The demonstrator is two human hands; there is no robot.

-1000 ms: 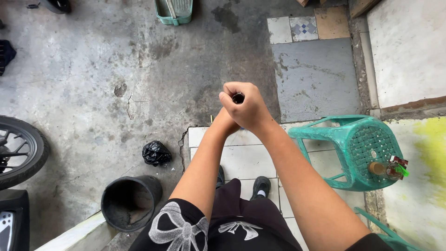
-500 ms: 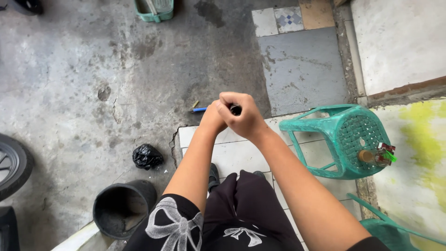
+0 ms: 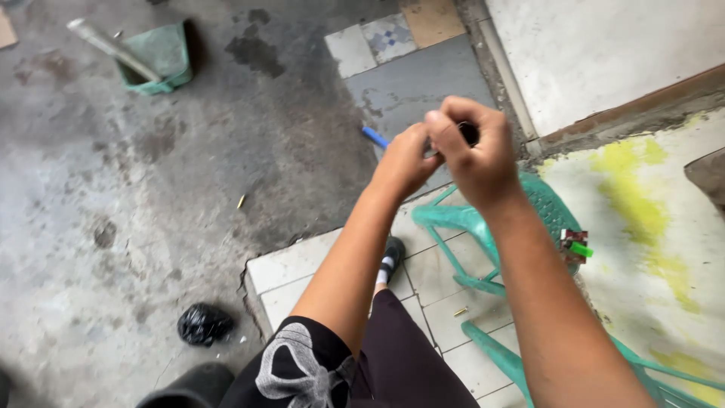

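My two hands meet in front of me above a green plastic stool (image 3: 461,223). My right hand (image 3: 476,151) is closed around a small dark object (image 3: 468,133), of which only a black bit shows between the fingers. My left hand (image 3: 404,159) pinches at the same spot, fingers bunched against the right hand. A blue stick-like piece (image 3: 374,137) pokes out just left of my left hand; whether a hand holds it or it lies on the floor, I cannot tell.
On the stool lie a green lighter (image 3: 580,248) and a small packet (image 3: 572,236). A black bag (image 3: 202,323) sits on the concrete floor at lower left. A green dustpan (image 3: 158,57) with a long handle lies far left. White tiles (image 3: 291,272) are under my legs.
The view has swung left and downward: the stool now sits under my hands, the dustpan has come closer, the black bucket and wheel have left the frame. My hands stay joined.
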